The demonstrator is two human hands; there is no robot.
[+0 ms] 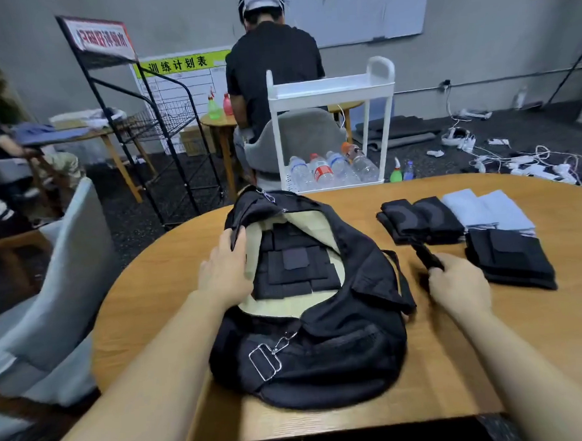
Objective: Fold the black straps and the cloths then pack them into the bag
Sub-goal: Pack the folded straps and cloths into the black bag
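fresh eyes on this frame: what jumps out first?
The open black bag in the middle of the wooden table, its pale lining showing folded black straps already packed inside. The left hand holds the bag's opening edge back, while the right hand grips a dark strap beside it. To the right on the table lie folded black pieces and light blue cloths, not yet packed.

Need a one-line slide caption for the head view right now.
Left hand holds open black fabric bag on wooden table; right hand grips black strap.
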